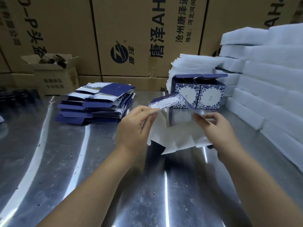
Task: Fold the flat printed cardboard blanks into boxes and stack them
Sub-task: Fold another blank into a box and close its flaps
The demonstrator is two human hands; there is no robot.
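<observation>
The half-opened blank [173, 128] hangs above the table [65, 161], white inside towards the person, its long axis running 9 to 3 between the hands. The left hand [132, 130] pinches the printed top flap at 10 o'clock; the right hand [219, 133] grips the edge at 3, fingers [201, 118] curled round it. Two folded boxes [199, 95] stand touching at 1 o'clock, probably where this one goes. One pile of flat blanks [96, 104] lies at 10 o'clock, too many to count
</observation>
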